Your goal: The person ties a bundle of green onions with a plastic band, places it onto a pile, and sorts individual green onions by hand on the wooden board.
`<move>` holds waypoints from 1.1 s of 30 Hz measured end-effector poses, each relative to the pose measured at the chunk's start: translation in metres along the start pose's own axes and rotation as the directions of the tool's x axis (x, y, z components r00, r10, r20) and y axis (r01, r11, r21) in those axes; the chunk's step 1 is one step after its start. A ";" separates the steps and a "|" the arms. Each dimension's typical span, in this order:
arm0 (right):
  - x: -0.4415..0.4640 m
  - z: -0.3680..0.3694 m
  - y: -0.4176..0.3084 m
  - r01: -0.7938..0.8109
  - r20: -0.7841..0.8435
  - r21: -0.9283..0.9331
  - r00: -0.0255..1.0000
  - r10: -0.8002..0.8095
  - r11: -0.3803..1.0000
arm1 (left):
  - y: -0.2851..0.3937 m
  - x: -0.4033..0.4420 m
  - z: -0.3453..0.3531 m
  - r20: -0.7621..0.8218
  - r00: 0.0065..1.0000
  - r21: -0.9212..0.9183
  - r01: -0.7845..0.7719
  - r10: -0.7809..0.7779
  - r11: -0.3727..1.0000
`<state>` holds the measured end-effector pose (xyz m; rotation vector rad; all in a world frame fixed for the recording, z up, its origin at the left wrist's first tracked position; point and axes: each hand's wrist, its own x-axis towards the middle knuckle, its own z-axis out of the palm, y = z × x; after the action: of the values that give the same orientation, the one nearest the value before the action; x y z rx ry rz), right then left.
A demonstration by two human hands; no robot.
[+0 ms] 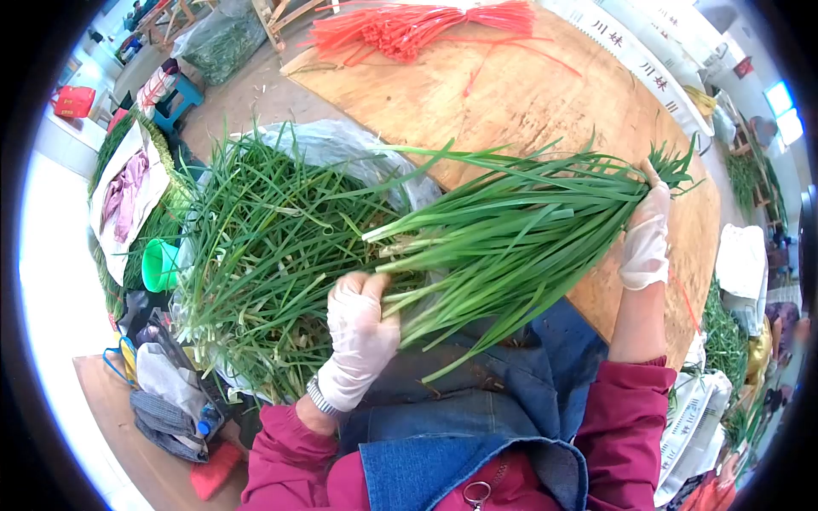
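Observation:
My right hand [649, 232], in a thin white glove, is closed around the leafy end of a bunch of Chinese chives [528, 230]. The bunch fans out leftward over my lap and the table edge, its pale stalk ends loose. At those ends my left hand [362, 328], also gloved, has its fingers pinched on chive stalks; the fingertips are slightly blurred. Beside it on the left lies a big heap of loose chives [264, 230] on a clear plastic sheet [328, 136], with some yellowed leaves among the green.
A round wooden table [545, 102] curves ahead and to the right. Red plastic ties [417, 30] lie at its far side, near white printed strips [626, 43]. A green cup [160, 266] and a bag of clothes [128, 192] are on the left. A blue stool [179, 102] stands behind.

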<state>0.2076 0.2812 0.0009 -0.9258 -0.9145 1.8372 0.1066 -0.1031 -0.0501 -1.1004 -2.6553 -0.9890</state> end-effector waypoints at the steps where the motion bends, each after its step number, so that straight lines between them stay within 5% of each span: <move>1: 0.000 0.000 0.000 -0.004 0.021 0.003 1.000 0.004 1.000 | 0.002 0.005 0.000 -0.040 0.999 0.005 -0.019 0.019 1.000; 6: 0.007 -0.008 -0.001 -0.031 0.040 0.052 0.999 0.029 0.998 | 0.001 0.014 0.018 -0.061 0.995 -0.109 0.076 -0.083 0.991; 9: 0.008 -0.011 -0.001 -0.033 0.038 0.051 0.999 0.031 0.998 | -0.001 0.010 0.016 0.081 0.952 -0.502 0.294 -0.294 0.814; 11: 0.009 -0.012 0.000 -0.036 0.035 0.051 0.999 0.034 0.998 | 0.001 0.018 0.004 0.390 0.792 -0.759 0.566 -0.471 0.323; 13: 0.003 -0.007 0.000 -0.019 0.004 0.028 1.000 0.019 0.999 | -0.019 0.015 0.008 0.614 0.693 -0.782 0.597 -0.378 -0.178; 14: 0.003 -0.007 0.000 -0.027 -0.002 0.029 1.000 0.027 0.999 | -0.020 0.013 0.009 0.635 0.706 -0.772 0.598 -0.313 -0.218; 21: 0.006 -0.008 -0.001 -0.021 -0.019 -0.018 1.000 0.021 1.000 | 0.000 0.038 0.024 0.682 0.715 -0.725 0.635 -0.152 -0.268; 27: 0.001 -0.001 0.000 -0.067 -0.005 0.033 0.998 0.067 0.997 | 0.008 0.033 0.017 0.649 0.710 -0.756 0.643 -0.273 -0.123; 29: 0.006 -0.004 0.005 -0.118 0.040 0.104 0.993 0.114 0.988 | 0.006 0.027 0.002 0.653 0.702 -0.739 0.673 -0.283 -0.032; 31: 0.009 -0.006 0.009 -0.155 0.070 0.155 0.987 0.146 0.976 | -0.007 0.020 -0.015 0.403 0.846 -0.721 0.528 -0.348 0.448; 33: 0.003 0.000 0.008 -0.150 0.044 0.155 0.988 0.145 0.976 | -0.022 0.016 -0.056 0.345 0.823 -0.634 0.559 -0.451 0.534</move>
<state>0.2037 0.2815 -0.0072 -0.8865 -0.7229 2.0247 0.0715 -0.1390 -0.0125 -0.3979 -2.8031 -2.2993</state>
